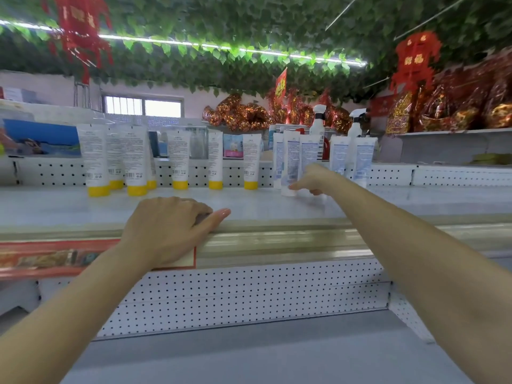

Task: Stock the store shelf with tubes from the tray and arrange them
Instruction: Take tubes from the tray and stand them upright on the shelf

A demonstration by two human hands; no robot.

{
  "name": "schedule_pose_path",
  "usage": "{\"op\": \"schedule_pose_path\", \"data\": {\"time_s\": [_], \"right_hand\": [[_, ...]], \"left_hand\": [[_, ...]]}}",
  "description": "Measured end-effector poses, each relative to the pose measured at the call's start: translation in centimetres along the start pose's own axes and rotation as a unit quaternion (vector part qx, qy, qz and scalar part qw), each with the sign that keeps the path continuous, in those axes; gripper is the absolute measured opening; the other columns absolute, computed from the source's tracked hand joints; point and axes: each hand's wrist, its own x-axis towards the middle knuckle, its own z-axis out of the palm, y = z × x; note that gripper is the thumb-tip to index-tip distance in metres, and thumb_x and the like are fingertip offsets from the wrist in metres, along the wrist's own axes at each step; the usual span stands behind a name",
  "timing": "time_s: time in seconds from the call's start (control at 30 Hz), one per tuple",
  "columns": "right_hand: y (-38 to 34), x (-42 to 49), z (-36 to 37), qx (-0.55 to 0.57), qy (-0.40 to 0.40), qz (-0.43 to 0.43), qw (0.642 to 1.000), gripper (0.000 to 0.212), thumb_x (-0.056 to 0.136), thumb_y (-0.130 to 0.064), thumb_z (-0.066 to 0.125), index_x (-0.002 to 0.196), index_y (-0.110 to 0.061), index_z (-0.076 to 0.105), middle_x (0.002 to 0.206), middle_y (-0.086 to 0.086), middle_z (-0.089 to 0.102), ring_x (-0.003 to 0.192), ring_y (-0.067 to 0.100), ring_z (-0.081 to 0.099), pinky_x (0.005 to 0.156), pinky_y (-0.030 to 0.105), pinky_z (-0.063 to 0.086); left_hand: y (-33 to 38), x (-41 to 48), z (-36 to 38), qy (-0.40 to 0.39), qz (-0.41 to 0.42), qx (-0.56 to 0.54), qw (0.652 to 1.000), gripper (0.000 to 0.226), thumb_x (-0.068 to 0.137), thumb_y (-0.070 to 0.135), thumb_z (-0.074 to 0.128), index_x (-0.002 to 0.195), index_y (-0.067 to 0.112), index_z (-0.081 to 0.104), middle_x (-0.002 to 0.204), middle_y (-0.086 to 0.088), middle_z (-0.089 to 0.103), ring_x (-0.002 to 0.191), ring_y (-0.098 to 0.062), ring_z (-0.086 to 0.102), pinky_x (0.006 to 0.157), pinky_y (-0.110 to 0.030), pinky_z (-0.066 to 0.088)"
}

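Plainly the stocking is well along, judging by the shelf (249, 206). A row of yellow-capped tubes (180, 159) stands cap-down left of centre. A tighter cluster of blue-labelled tubes (339, 155) stands right of centre, and both groups seem to show their printed backs to the camera. Standing such soft tubes on their flat caps is what lets them stay upright, and keeping the two kinds in separate groups makes the display easy to read.

The right hand (313, 180) reaches across to the front of the blue-labelled cluster. Its forefinger is stretched out against the white cap of the front tube (291, 159), and the other fingers are curled under. Motion blur hides whether it pinches the tube or only nudges it, so I cannot tell. My reading is that it is squaring this tube up with its neighbours. The left hand (166, 231) holds nothing. It lies palm-down on the front lip of the shelf, fingers loosely bent and thumb stretched along the edge, probably as a brace for the long reach.

The tray is not in view. Two spray bottles (318, 120) stand behind the cluster, and a lower shelf (249, 356) fills the bottom of the frame. The tubes stand close together, so a careless push could topple several at once.
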Motion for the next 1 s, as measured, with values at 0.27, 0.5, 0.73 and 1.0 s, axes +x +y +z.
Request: {"op": "schedule_pose_path", "data": {"time_s": [0.27, 0.5, 0.73, 1.0], "right_hand": [[-1.6, -9.4, -0.2, -0.204, -0.046, -0.179, 0.961, 0.059, 0.094, -0.041, 0.056, 0.14, -0.009, 0.04, 0.142, 0.011, 0.045, 0.123, 0.028, 0.048, 0.099, 0.036, 0.04], [-5.1, -18.2, -1.0, -0.229, -0.01, -0.274, 0.934, 0.053, 0.098, -0.035, 0.049, 0.146, -0.018, 0.034, 0.148, 0.003, 0.039, 0.13, 0.022, 0.042, 0.104, 0.032, 0.033], [-8.4, -23.7, 3.7, -0.258, -0.05, -0.311, 0.913, 0.064, 0.091, -0.047, 0.055, 0.145, -0.021, 0.034, 0.145, 0.004, 0.041, 0.128, 0.024, 0.043, 0.105, 0.035, 0.034], [-4.7, -27.8, 12.0, -0.281, -0.11, -0.315, 0.9, 0.069, 0.09, -0.055, 0.049, 0.148, -0.025, 0.027, 0.146, 0.001, 0.036, 0.131, 0.023, 0.039, 0.105, 0.044, 0.038]], "left_hand": [[0.5, -1.0, -1.1, -0.026, -0.014, -0.037, 0.999, 0.077, 0.084, 0.077, 0.005, 0.108, 0.037, 0.066, 0.093, 0.006, 0.07, 0.092, -0.019, 0.063, 0.063, -0.029, 0.035], [-1.0, -3.9, -6.5, -0.006, 0.031, -0.033, 0.999, 0.077, 0.083, 0.078, 0.009, 0.125, 0.036, 0.057, 0.112, -0.003, 0.069, 0.104, -0.027, 0.061, 0.073, -0.034, 0.041], [0.7, -10.5, -8.4, -0.001, 0.147, 0.032, 0.989, 0.064, 0.09, 0.063, 0.012, 0.128, 0.034, 0.054, 0.124, 0.005, 0.062, 0.099, -0.021, 0.062, 0.062, -0.03, 0.039], [1.0, -20.1, -1.8, -0.074, 0.165, -0.023, 0.983, 0.071, 0.093, 0.062, 0.01, 0.102, 0.021, 0.067, 0.095, 0.004, 0.071, 0.08, -0.021, 0.068, 0.056, -0.031, 0.049]]}}
